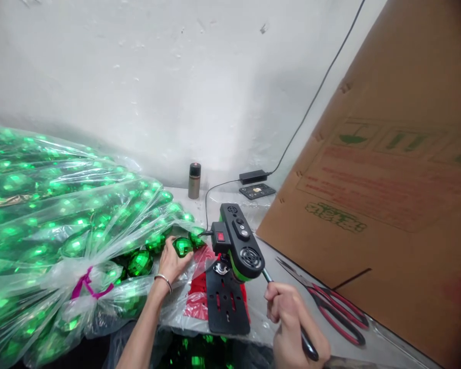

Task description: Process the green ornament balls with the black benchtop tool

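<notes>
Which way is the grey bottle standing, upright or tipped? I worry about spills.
Upright: the grey bottle stands on its base by the wall, dark cap on top.

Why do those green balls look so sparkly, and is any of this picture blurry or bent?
Head view: glare from the light bounces off the clear plastic bags and faceted green balls; the right hand near the bottom edge looks soft; the cardboard box leans and stretches from wide-angle distortion.

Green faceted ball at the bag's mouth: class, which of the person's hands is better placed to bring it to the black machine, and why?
Left. The left hand already grips the green ball beside the machine; the right hand is occupied holding a dark-handled tool.
</notes>
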